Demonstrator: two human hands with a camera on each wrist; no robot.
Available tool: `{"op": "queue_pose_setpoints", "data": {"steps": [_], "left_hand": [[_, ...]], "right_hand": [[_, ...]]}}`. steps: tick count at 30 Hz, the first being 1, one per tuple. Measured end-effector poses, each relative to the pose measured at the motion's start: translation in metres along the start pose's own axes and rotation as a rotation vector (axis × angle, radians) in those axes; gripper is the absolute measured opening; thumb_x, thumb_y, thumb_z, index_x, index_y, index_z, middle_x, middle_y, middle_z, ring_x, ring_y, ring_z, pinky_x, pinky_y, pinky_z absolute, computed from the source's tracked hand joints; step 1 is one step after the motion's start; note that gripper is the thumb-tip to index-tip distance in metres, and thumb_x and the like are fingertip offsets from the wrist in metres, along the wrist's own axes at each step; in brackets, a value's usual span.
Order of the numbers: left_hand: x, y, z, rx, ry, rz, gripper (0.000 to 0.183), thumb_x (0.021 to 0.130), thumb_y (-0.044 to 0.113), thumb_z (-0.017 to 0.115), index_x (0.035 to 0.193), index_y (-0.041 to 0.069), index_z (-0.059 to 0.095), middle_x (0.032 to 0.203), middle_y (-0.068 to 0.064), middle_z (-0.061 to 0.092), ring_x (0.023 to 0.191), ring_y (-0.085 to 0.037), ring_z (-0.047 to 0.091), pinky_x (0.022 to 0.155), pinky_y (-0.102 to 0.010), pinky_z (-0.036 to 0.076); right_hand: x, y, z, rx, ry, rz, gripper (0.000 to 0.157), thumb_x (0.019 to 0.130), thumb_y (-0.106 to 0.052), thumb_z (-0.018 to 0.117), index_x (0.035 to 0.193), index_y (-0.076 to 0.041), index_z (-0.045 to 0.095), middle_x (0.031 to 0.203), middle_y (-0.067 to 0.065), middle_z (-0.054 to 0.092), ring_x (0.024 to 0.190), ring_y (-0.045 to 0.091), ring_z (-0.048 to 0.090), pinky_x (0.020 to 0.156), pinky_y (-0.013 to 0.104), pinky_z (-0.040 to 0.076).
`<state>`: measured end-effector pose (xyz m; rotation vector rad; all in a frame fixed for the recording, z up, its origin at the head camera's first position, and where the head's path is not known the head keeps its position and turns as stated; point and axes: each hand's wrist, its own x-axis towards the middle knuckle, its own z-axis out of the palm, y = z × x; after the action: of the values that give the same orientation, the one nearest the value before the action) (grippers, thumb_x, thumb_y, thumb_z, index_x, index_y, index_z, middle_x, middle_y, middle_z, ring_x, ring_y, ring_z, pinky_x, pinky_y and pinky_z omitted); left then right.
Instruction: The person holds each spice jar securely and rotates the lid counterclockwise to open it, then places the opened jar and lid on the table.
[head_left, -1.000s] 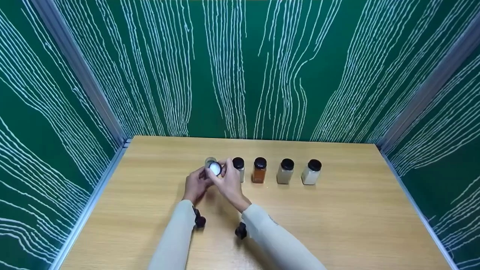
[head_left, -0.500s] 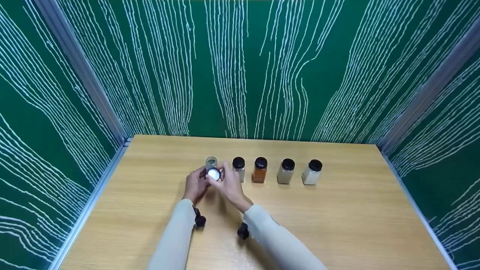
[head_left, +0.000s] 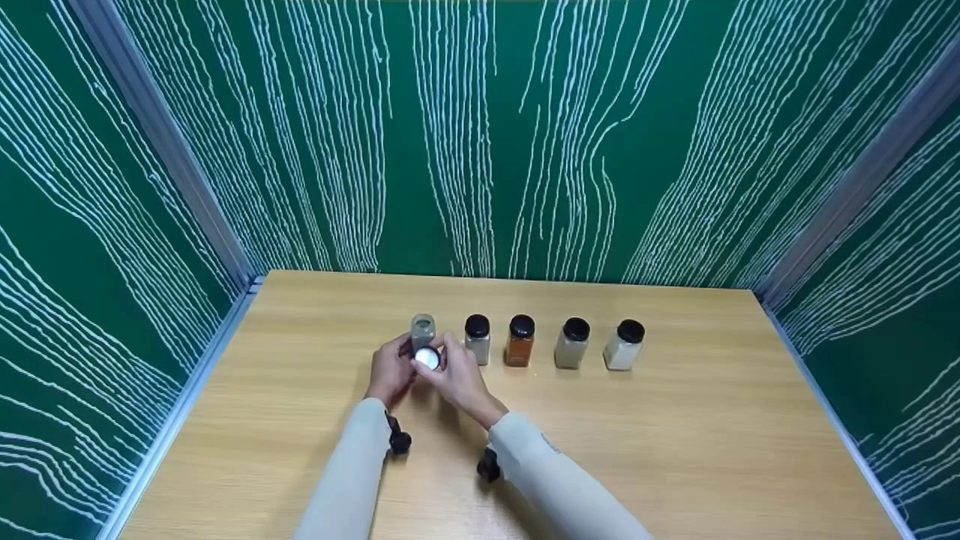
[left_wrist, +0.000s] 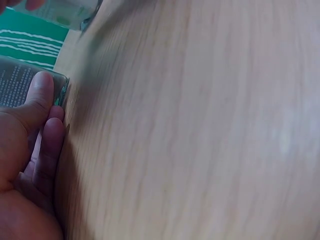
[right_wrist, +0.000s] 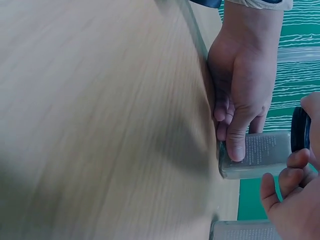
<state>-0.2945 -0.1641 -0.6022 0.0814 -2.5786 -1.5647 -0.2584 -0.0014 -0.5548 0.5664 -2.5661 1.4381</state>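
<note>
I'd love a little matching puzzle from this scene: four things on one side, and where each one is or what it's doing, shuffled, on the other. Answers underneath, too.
Things
1. left hand
2. black lid
3. orange-brown jar
4. open jar

Places and states
A. in the middle of the row, seen from the head camera
B. gripping item 4 low down, near its base
C. at the left end of the row, seen from the head camera
D. held in the right hand, its white inside showing

Pairs
1-B
2-D
3-A
4-C
</note>
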Motion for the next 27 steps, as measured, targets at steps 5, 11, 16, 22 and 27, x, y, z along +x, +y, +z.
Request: {"op": "queue_pose_setpoints", "data": {"steps": [5,11,16,22,27], "left_hand": [[0.0005,0.0001,-0.0009,-0.015,0.006,0.024,0.047,0.087,-0.006,0.065,0.130,0.012,0.071,0.123,-0.007,0.073,0.111,-0.024,0.068,0.094,-0.037,0.053],[0.0002,-0.0001,-0.0008,0.017,0.018,0.083,0.043,0.088,-0.003,0.070,0.131,0.004,0.069,0.124,-0.013,0.072,0.122,-0.031,0.065,0.108,-0.044,0.046],[-0.0005,0.0016,0.0001,-0.052,-0.001,0.065,0.044,0.087,0.003,0.078,0.130,0.004,0.069,0.122,-0.014,0.072,0.119,-0.030,0.067,0.105,-0.042,0.048],[0.0003,0.0022,0.0013,-0.111,-0.022,0.016,0.050,0.084,0.000,0.080,0.133,0.003,0.068,0.122,-0.015,0.072,0.119,-0.029,0.067,0.104,-0.040,0.049],[0.0006,0.0026,0.0010,-0.079,-0.018,0.013,0.051,0.084,0.003,0.082,0.133,0.004,0.068,0.120,-0.015,0.073,0.115,-0.026,0.068,0.101,-0.039,0.051]], "right_hand": [[-0.0020,0.0027,0.0005,-0.026,-0.088,0.001,0.033,0.093,-0.022,0.077,0.116,-0.007,0.058,0.102,0.009,0.066,0.091,0.019,0.062,0.079,0.031,0.053],[-0.0027,0.0061,0.0018,-0.081,-0.171,-0.051,0.033,0.094,-0.018,0.075,0.121,-0.002,0.061,0.118,0.013,0.066,0.109,0.025,0.063,0.096,0.039,0.052],[-0.0036,0.0069,0.0013,-0.160,-0.236,-0.081,0.034,0.093,-0.018,0.076,0.123,-0.005,0.066,0.119,0.011,0.068,0.110,0.025,0.063,0.098,0.040,0.050],[-0.0057,0.0071,0.0014,-0.259,-0.328,-0.123,0.041,0.091,-0.022,0.079,0.128,-0.009,0.067,0.124,0.009,0.069,0.113,0.024,0.063,0.100,0.038,0.049],[-0.0088,0.0075,0.0022,-0.316,-0.334,-0.127,0.033,0.089,-0.028,0.081,0.112,-0.007,0.069,0.107,0.006,0.072,0.097,0.019,0.064,0.087,0.035,0.052]]}}
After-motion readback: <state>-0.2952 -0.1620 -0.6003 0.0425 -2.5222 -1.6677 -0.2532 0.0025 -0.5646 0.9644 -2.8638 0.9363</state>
